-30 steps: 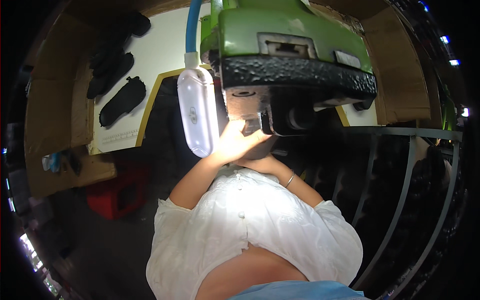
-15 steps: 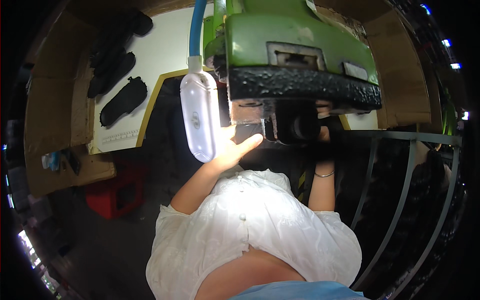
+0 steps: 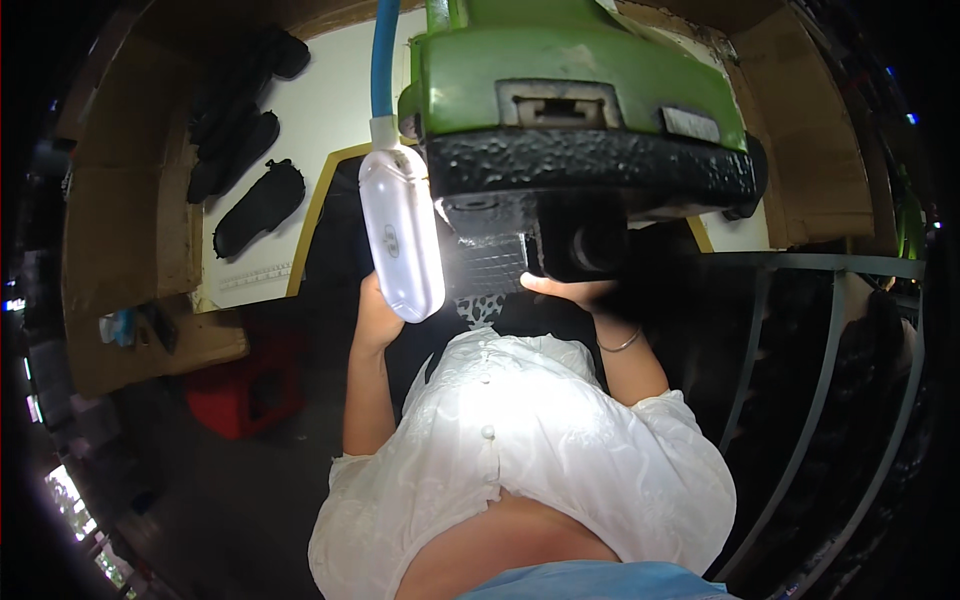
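Under a green machine head (image 3: 590, 95) with a rough black lower edge, a black piece (image 3: 490, 268) with a grid-like texture lies between my hands, lit by a lamp. My right hand (image 3: 570, 288) has its thumb along the piece's right edge; its other fingers are out of sight below the machine. At the left, my left hand (image 3: 380, 315) is partly behind the glowing lamp (image 3: 402, 235), so its fingers do not show. A spotted patch (image 3: 480, 310) shows just below the piece; what it belongs to is unclear.
Several black shoe-shaped pieces (image 3: 260, 208) lie on the white table (image 3: 335, 95) at the left, near a ruler (image 3: 255, 277). Cardboard walls (image 3: 130, 200) stand around the table. A red stool (image 3: 245, 395) is at lower left, a metal rack (image 3: 830, 340) at right.
My left hand has moved left, away from under the machine to behind the lamp. The right hand has come inward and its thumb now shows; the grid-textured piece has come into view.
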Demonstrator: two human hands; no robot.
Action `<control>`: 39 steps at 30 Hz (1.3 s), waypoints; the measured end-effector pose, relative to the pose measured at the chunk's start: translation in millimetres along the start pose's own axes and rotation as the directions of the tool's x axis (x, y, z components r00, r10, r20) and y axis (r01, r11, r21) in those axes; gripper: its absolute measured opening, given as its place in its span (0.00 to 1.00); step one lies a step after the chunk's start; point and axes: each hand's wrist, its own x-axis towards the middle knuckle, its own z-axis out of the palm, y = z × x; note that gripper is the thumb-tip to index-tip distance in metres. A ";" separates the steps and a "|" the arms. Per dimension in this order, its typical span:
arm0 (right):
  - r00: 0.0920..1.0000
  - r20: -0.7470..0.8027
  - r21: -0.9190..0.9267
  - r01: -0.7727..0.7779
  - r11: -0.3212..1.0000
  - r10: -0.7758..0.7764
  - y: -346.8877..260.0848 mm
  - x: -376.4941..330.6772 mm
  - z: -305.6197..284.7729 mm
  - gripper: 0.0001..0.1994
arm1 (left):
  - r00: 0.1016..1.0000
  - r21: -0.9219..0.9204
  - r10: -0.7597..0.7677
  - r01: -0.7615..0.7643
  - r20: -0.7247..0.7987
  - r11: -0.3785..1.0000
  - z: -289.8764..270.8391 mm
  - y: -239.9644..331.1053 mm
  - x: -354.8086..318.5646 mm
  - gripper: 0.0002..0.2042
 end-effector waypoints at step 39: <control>0.986 -0.023 0.084 -0.160 0.984 0.163 -0.5 12.7 16.4 0.25 | 0.997 0.145 0.083 -0.082 -0.002 0.986 -13.4 39.5 5.4 0.16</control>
